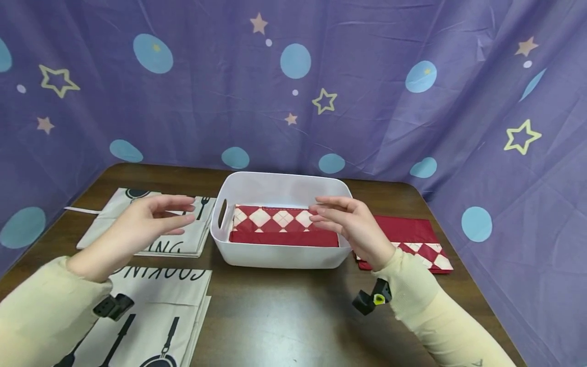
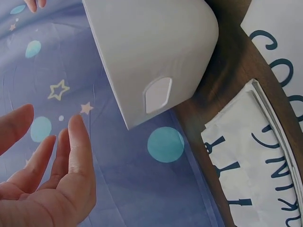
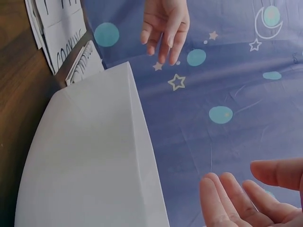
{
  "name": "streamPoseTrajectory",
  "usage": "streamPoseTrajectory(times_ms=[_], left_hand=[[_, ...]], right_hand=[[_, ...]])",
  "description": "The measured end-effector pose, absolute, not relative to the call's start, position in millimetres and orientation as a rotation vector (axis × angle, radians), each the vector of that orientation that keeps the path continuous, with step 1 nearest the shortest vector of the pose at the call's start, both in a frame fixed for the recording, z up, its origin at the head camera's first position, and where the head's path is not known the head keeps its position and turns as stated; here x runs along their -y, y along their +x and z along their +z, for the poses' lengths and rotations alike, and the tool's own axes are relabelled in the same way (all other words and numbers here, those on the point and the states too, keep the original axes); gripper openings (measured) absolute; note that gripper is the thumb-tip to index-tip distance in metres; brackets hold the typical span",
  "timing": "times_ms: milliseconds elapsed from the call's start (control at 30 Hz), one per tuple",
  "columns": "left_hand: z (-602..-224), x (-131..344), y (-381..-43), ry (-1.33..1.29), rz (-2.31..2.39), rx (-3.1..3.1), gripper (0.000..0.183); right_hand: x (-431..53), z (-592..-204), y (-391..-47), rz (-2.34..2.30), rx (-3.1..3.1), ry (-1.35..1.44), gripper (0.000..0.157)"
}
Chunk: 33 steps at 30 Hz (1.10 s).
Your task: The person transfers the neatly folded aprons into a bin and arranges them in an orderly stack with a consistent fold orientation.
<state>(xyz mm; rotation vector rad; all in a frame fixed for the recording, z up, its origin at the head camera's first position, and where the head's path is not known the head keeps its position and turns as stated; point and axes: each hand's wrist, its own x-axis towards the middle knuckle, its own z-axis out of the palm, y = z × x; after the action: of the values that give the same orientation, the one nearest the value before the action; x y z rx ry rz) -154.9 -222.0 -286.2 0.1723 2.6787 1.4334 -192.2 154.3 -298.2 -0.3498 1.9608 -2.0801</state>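
A white plastic bin [image 1: 279, 258] with a side handle hole stands at the middle of the table. Inside it lies a folded red cloth with cream diamonds [image 1: 279, 224]. My left hand [image 1: 153, 219] hovers left of the bin, above a folded white cloth printed with utensils [image 1: 205, 232], its fingers loosely extended and holding nothing. Over the bin's right side floats my right hand [image 1: 355, 224], also holding nothing, fingers relaxed. In the left wrist view the left fingers [image 2: 80, 146] are apart from the bin; in the right wrist view the right fingers [image 3: 215, 203] are too.
A second folded red diamond cloth [image 1: 408, 232] lies right of the bin. At the front left is another folded white cloth with cooking print [image 1: 160, 300]. A white strap [image 1: 82, 210] extends past the table's left edge. A purple curtain [image 1: 362, 117] hangs behind the table.
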Motion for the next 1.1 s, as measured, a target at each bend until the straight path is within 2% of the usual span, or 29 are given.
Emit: streamPoseTrajectory(times_ms=[1100], left_hand=[[-298, 268, -126, 0.152, 1.432, -2.713, 0.055]], right_hand=[[-126, -311, -172, -2.083, -1.735, -0.485, 0.032]])
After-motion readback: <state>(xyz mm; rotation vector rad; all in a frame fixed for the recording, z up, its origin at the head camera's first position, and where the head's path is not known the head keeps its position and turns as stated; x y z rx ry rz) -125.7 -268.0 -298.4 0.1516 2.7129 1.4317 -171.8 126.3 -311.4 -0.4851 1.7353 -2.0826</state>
